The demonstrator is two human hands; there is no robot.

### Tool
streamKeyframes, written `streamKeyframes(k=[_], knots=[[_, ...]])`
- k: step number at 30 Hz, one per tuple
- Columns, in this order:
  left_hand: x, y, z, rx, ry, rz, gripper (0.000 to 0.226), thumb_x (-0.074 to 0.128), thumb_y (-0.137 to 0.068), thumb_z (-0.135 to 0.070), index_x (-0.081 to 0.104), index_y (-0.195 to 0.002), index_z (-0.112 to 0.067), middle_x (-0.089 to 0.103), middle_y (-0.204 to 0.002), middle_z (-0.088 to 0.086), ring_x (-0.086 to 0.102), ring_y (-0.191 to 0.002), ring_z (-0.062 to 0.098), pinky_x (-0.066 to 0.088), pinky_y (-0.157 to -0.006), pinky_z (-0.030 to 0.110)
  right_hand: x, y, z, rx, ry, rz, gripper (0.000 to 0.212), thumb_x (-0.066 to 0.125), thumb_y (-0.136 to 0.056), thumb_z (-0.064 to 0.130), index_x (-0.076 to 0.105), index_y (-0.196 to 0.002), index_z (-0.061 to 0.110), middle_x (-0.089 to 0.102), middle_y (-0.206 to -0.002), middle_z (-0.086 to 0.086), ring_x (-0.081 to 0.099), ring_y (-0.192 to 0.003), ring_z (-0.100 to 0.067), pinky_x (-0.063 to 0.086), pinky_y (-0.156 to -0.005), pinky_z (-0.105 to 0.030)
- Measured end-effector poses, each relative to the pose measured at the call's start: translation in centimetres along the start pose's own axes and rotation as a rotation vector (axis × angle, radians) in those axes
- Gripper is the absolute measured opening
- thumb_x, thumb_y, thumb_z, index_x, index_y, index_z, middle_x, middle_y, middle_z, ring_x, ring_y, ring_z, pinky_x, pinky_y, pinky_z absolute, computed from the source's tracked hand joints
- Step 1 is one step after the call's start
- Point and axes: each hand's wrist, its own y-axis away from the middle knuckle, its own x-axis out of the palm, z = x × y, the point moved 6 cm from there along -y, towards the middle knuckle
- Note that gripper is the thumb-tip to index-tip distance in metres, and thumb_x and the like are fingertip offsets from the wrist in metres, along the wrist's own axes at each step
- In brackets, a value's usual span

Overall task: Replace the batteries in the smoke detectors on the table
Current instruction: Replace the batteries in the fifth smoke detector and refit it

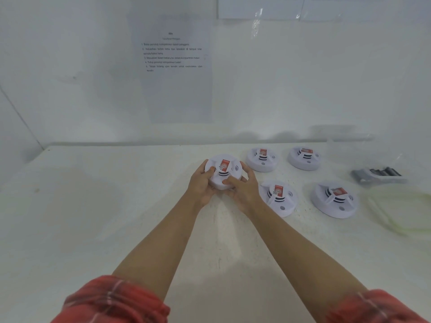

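Note:
A round white smoke detector (pixel 224 171) with a red label is gripped from both sides in the middle of the white table (pixel 116 206). My left hand (pixel 201 183) wraps its left edge, thumb on top. My right hand (pixel 242 187) holds its right and near edge, thumb across the front. Several more white detectors lie face up to the right: two at the back (pixel 262 159) (pixel 304 157) and two nearer (pixel 278 198) (pixel 334 199). A tray of dark batteries (pixel 379 174) sits at the far right.
A pale translucent container (pixel 405 210) lies at the right edge, below the batteries. A clear box (pixel 349 145) stands at the back right. A printed instruction sheet (pixel 173 66) hangs on the white wall behind the table.

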Motion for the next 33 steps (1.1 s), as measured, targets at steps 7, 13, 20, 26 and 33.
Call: streamKeyframes(k=[7, 13, 20, 26, 33], knots=[[-0.4, 0.1, 0.2, -0.001, 0.027, 0.001, 0.029, 0.037, -0.097, -0.002, 0.054, -0.120, -0.007, 0.062, -0.114, 0.015, 0.063, -0.096, 0.027, 0.057, -0.069, 0.033, 0.5, 0.5, 0.2, 0.132, -0.124, -0.046, 0.021, 0.047, -0.091, 0.021, 0.066, -0.084, 0.015, 0.070, -0.071, 0.001, 0.068, -0.063, -0.015, 0.054, -0.050, -0.027], [-0.8, 0.3, 0.1, -0.027, 0.049, -0.015, 0.028, 0.034, -0.099, -0.003, 0.058, -0.111, -0.011, 0.064, -0.109, 0.011, 0.063, -0.094, 0.024, 0.055, -0.076, 0.035, 0.6, 0.9, -0.4, 0.152, -0.122, -0.102, 0.017, 0.047, -0.093, 0.020, 0.061, -0.086, 0.024, 0.062, -0.088, -0.001, 0.062, -0.076, -0.019, 0.055, -0.050, -0.029], [-0.8, 0.5, 0.0, -0.031, 0.060, -0.010, 0.028, 0.034, -0.099, -0.003, 0.058, -0.108, -0.011, 0.064, -0.107, 0.011, 0.063, -0.094, 0.024, 0.054, -0.080, 0.037, 0.9, 1.4, -0.5, 0.166, -0.129, -0.113, 0.016, 0.046, -0.093, 0.021, 0.061, -0.088, 0.023, 0.063, -0.088, -0.002, 0.062, -0.076, -0.020, 0.056, -0.050, -0.030], [-0.6, 0.7, 0.0, -0.040, 0.089, 0.002, 0.028, 0.033, -0.099, -0.001, 0.057, -0.111, -0.008, 0.063, -0.109, 0.013, 0.062, -0.095, 0.026, 0.051, -0.086, 0.042, 0.8, 1.5, -0.6, 0.174, -0.128, -0.125, 0.014, 0.047, -0.093, 0.021, 0.060, -0.100, 0.022, 0.062, -0.094, -0.004, 0.062, -0.080, -0.022, 0.057, -0.051, -0.032], [-0.4, 0.8, 0.0, -0.047, 0.109, -0.010, 0.028, 0.033, -0.099, -0.001, 0.060, -0.102, -0.011, 0.064, -0.104, 0.010, 0.062, -0.093, 0.025, 0.048, -0.089, 0.043, 0.8, 1.7, -0.2, 0.173, -0.137, -0.125, 0.018, 0.044, -0.094, 0.018, 0.060, -0.089, 0.024, 0.062, -0.091, -0.003, 0.061, -0.079, -0.022, 0.057, -0.048, -0.029]])
